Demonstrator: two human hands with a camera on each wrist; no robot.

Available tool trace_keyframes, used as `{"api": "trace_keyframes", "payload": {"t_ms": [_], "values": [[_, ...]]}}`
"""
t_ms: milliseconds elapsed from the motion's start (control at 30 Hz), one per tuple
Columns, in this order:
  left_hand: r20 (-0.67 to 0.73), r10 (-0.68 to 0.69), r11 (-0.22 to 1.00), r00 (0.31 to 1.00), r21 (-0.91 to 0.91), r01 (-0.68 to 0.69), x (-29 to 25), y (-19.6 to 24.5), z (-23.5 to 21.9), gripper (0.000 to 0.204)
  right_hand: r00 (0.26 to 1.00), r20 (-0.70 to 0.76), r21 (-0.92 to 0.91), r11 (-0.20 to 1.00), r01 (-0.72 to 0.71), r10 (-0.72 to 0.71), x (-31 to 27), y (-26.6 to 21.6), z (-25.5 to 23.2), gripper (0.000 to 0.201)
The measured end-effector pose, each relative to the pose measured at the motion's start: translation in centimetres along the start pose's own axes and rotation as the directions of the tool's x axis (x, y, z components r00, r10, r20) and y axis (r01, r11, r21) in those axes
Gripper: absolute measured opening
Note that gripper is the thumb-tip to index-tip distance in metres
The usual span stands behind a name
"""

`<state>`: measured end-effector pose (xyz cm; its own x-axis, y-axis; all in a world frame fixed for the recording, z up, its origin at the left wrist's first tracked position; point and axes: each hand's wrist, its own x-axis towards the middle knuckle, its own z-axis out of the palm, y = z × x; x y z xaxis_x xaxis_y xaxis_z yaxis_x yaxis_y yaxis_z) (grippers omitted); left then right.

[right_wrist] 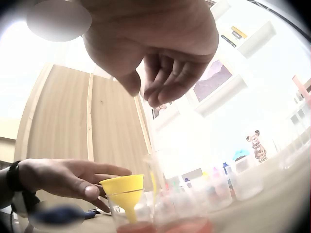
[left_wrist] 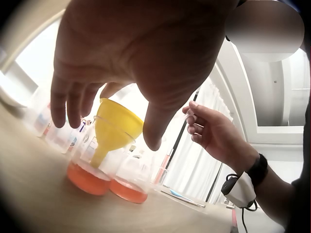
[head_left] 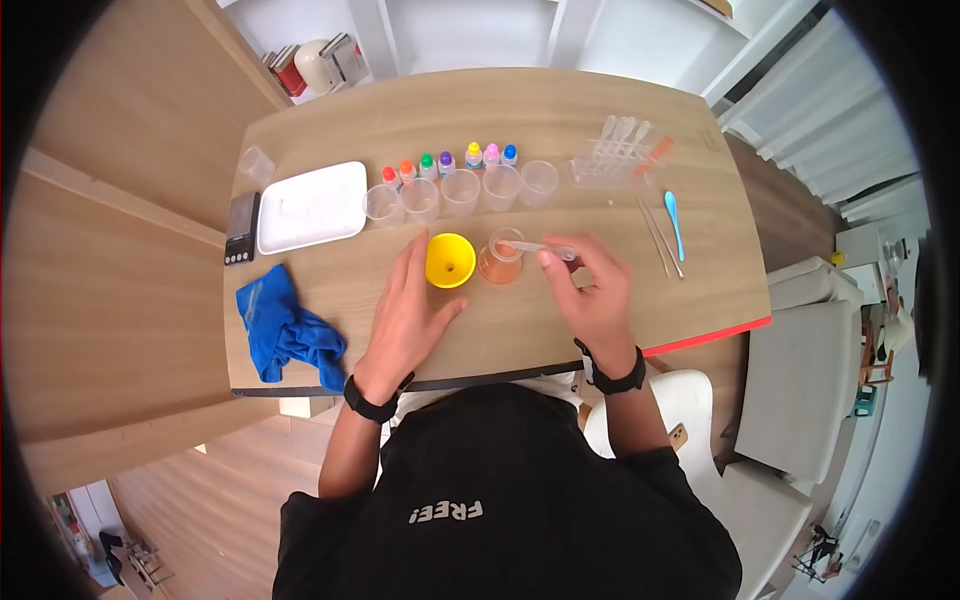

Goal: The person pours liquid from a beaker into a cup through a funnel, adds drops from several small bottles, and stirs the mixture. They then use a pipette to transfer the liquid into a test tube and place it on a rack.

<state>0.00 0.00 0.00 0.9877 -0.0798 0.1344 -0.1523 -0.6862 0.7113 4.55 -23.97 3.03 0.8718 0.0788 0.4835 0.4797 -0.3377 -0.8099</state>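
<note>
A yellow funnel (head_left: 450,261) sits in the mouth of a clear vessel (left_wrist: 87,174) with orange-red liquid at its bottom. My left hand (head_left: 402,315) is beside the funnel, fingers extended along its left and thumb apart, gripping nothing. Right of the funnel stands a clear conical flask (head_left: 500,268) with orange liquid. With thumb and fingers, my right hand (head_left: 597,290) pinches a clear plastic dropper (head_left: 540,248), held nearly level, its thin end over the flask's mouth. In the right wrist view, the right hand's fingers (right_wrist: 167,90) are curled above the vessels.
Several clear plastic cups (head_left: 461,192) line up behind, before small coloured-cap bottles (head_left: 446,163). A white tray (head_left: 313,207), a black scale (head_left: 241,230) and a blue cloth (head_left: 287,330) lie left. At right are a clear rack (head_left: 615,172), a blue spoon (head_left: 673,222) and tweezers (head_left: 658,238).
</note>
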Motion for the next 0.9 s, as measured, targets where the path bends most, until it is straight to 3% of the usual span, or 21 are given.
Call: {"api": "trace_keyframes", "payload": {"t_ms": [67,233,333,400,533,600,633,700,733,800,833,900], "values": [[-0.045,0.034,0.999,0.998,0.024,-0.032,0.1,-0.4,0.4,0.099,0.999,0.03,-0.023,1.0,0.011,-0.01,0.2,0.2,-0.2,0.014],[-0.006,-0.021,0.999,1.0,-0.03,0.021,0.7,0.2,0.1,0.103,0.997,0.069,0.012,1.0,-0.024,0.023,-0.1,1.0,-0.7,0.012],[0.007,-0.012,0.999,1.0,-0.03,0.012,1.2,-0.4,0.4,0.106,0.999,-0.018,0.071,0.997,-0.029,0.03,0.0,2.1,-1.4,0.012],[0.022,0.006,0.999,1.0,-0.034,-0.006,0.5,-0.8,0.6,0.107,0.971,-0.083,0.329,0.926,-0.186,0.224,-0.7,2.4,-2.5,0.012],[0.051,-0.027,0.999,0.998,-0.04,0.029,0.8,-1.4,0.2,0.11,0.919,-0.254,0.377,0.906,-0.193,0.302,-1.1,3.9,-7.1,0.014],[0.059,-0.089,0.994,0.994,-0.057,0.092,0.5,-1.2,0.1,0.11,0.917,-0.339,-0.081,0.965,-0.25,0.209,-2.2,4.8,-9.0,0.017],[0.067,-0.107,0.992,0.992,-0.055,0.111,0.5,-1.1,-0.1,0.111,0.911,-0.349,-0.084,0.962,-0.262,0.217,-2.8,5.4,-9.6,0.017],[0.07,-0.106,0.992,0.992,-0.065,0.111,0.4,-1.2,-0.1,0.111,0.994,-0.065,-0.542,0.84,0.041,-0.091,-4.0,6.8,-10.2,0.021],[0.061,-0.114,0.99,0.992,-0.075,0.118,0.4,-1.3,0.0,0.112,0.994,-0.07,-0.54,0.841,0.033,-0.084,-4.5,7.3,-10.3,0.021],[0.066,-0.122,0.99,0.99,-0.059,0.126,0.6,-1.5,0.0,0.112,0.98,0.16,-0.658,0.727,0.195,-0.118,-5.4,8.3,-10.1,0.032],[0.068,-0.132,0.989,0.989,-0.053,0.135,0.4,-1.6,0.1,0.113,0.981,0.162,-0.652,0.735,0.188,-0.108,-5.5,8.8,-10.2,0.032],[0.089,-0.147,0.988,0.985,-0.038,0.15,0.4,-1.6,0.0,0.113,0.947,0.312,-0.679,0.679,0.28,-0.079,-5.7,9.7,-10.5,0.043]]}}
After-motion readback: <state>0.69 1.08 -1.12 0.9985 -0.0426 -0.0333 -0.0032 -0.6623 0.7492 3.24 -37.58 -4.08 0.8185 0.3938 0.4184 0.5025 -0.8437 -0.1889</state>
